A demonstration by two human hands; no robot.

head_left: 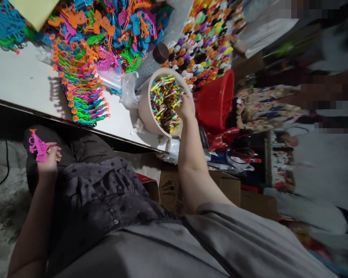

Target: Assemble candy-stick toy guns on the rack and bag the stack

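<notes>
Over my lap, my left hand (50, 156) is closed around a bright pink plastic toy gun (38, 147) with an orange tip. A small yellow and red piece (48, 150) also shows at its fingers. My right hand (186, 106) is inside the rim of a cream bucket (146, 110), its fingertips down among small shiny multicoloured tubes (166, 104). Those fingertips are partly hidden and blurred. On the white table (23, 83), left of the bucket, lies a neat row of toy guns (82, 92) in green, pink, blue and orange.
Loose toy guns (104, 27) are heaped at the back of the table. Behind the bucket spreads a pile of small colourful figures (203, 46). A red basin (216, 100) stands right of the bucket. Cardboard boxes (224, 187) sit below. Other people are at the right, one in a floral top (269, 108).
</notes>
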